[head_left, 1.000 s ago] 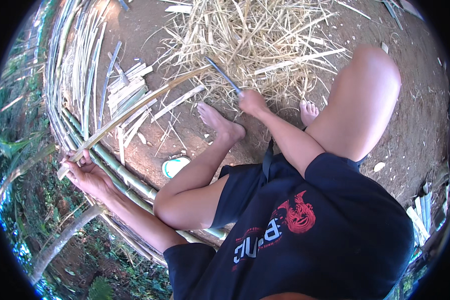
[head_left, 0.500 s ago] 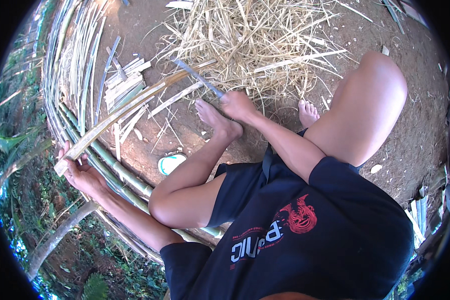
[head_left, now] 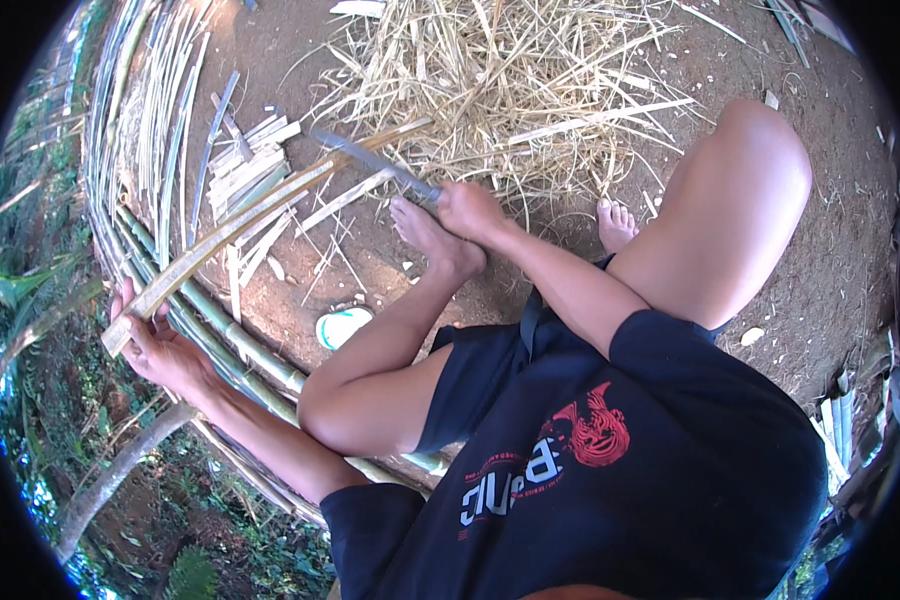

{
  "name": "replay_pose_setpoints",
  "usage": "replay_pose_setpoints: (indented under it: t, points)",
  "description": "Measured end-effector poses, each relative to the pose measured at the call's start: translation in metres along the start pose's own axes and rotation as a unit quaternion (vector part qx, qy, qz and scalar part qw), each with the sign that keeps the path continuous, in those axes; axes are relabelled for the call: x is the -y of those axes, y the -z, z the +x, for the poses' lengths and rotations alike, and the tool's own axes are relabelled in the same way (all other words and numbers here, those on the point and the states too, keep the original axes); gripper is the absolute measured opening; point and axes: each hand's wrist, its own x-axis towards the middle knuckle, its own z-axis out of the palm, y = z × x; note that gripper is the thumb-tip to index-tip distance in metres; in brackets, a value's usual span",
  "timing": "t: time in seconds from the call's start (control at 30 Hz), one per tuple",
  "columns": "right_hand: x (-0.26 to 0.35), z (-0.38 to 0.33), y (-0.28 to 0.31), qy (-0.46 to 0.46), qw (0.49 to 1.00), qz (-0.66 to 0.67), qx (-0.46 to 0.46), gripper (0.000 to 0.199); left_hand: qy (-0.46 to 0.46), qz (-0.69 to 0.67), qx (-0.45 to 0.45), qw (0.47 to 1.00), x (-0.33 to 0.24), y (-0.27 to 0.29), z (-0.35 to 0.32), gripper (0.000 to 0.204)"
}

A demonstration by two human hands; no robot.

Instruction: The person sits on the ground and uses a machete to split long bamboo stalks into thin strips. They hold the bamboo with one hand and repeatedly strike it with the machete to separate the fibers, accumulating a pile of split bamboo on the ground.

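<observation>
The tan, flat bamboo strip [head_left: 260, 215] is held at its lower-left end by the left hand [head_left: 175, 358]. The fingers of that hand are closed around the strip, with a short stub projecting past them. The strip's long axis runs obliquely from the left hand, away from the body and rightward, its far end reaching the edge of the straw-coloured heap of bamboo shavings [head_left: 490, 90].

The right hand [head_left: 472, 212] is clenched; its fingers grasp a long, narrow, grey metal blade [head_left: 385, 168], the grip being concealed. The blade points left and away from the body, crossing the strip's line in its far portion. Contact between edge and strip cannot be confirmed from this view. The right hand is the nearer to the strip's far end, which lies forward and to the left of its fingers.

Surroundings: a stack of short, pale bamboo slats [head_left: 245, 178] lies on the ground beyond the strip's middle. Jointed green bamboo poles [head_left: 245, 340] pass beside the left hand and forearm. A white, round item with a teal band [head_left: 343, 327] sits near the left shin.

Obstructions: the bare left foot [head_left: 432, 240] appears just beside the right hand, on the body side of the blade; vertical clearance cannot be determined. The heap adjoins the strip's far end.
</observation>
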Motion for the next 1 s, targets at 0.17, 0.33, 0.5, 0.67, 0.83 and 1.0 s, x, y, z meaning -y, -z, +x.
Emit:
replay_pose_setpoints:
  t: [0.17, 0.33, 0.5, 0.67, 0.83, 1.0]
  points:
    - [-0.041, 0.015, 0.007, -0.085, 0.996, -0.020, -0.004, 0.022, -0.005, 0.000, 0.001, 1.000, -0.001, 0.005, -0.002, 0.033]
    - [-0.038, 0.017, -0.003, -0.073, 0.996, -0.050, -0.024, 0.021, 0.004, 0.045, -0.015, 0.999, -0.012, -0.009, -0.002, 0.034]
    - [-0.041, 0.006, 0.016, -0.203, 0.973, 0.113, 0.005, 0.021, -0.007, -0.039, -0.002, 0.999, -0.003, 0.011, -0.002, 0.032]
    - [-0.040, 0.010, -0.001, -0.195, 0.921, 0.336, 0.027, 0.011, 0.039, -0.223, 0.015, 0.974, 0.008, 0.030, 0.013, 0.025]
    - [-0.013, 0.000, 0.013, -0.199, 0.900, 0.387, 0.031, 0.018, 0.041, -0.199, 0.015, 0.979, -0.005, 0.011, 0.007, 0.040]
    - [0.029, -0.018, 0.017, -0.080, 0.949, 0.302, 0.041, 0.022, -0.019, -0.004, 0.058, 0.998, -0.050, -0.015, -0.004, 0.047]
